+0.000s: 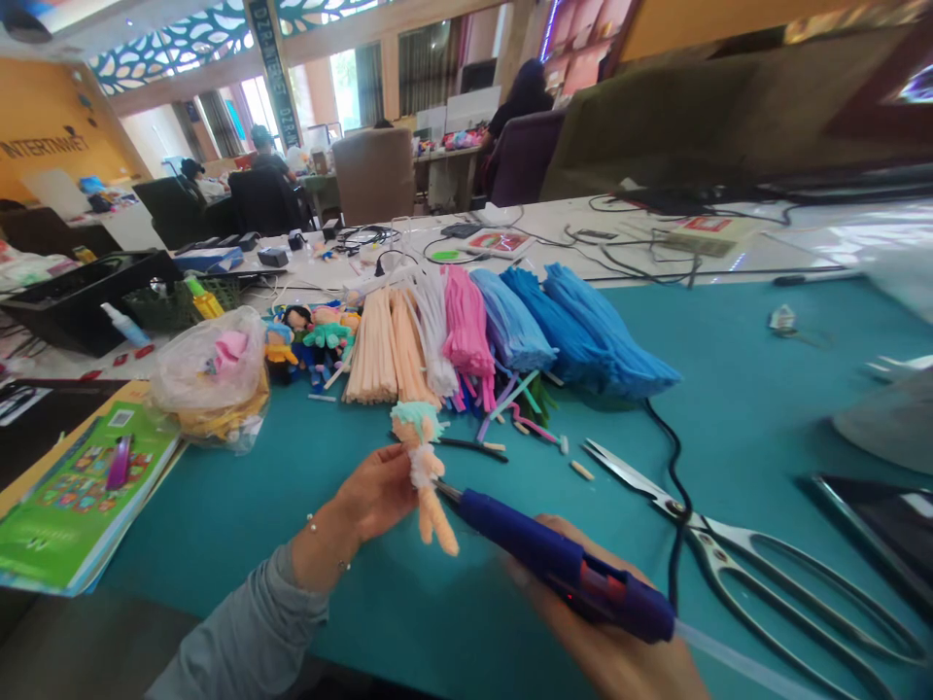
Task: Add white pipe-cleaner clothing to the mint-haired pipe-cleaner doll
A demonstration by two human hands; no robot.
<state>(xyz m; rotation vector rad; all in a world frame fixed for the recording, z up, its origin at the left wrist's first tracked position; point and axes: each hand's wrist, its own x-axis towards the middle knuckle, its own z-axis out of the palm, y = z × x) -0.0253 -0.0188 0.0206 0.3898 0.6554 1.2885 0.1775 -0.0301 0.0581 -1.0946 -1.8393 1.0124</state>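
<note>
My left hand [379, 494] is closed on a small pipe-cleaner doll [430, 486] with peach limbs, mint-green hair and a white fuzzy band round its body. My right hand [583, 608] grips a dark blue glue gun [539, 544], and a clear glue stick [736, 661] juts from its back end. The gun's metal nozzle is at the doll's side, by the white band; whether it touches cannot be made out. Behind the doll lie bundles of pipe cleaners in peach [375, 345], white, pink [466, 331] and blue [590, 331].
Large scissors [729, 554] lie at the right, with a black cord [667, 437] across them. Cut pipe-cleaner pieces [581, 471] are scattered on the green mat [729, 389]. Finished dolls [321, 335], a plastic bag [211, 369] and a green book [87, 496] are at the left.
</note>
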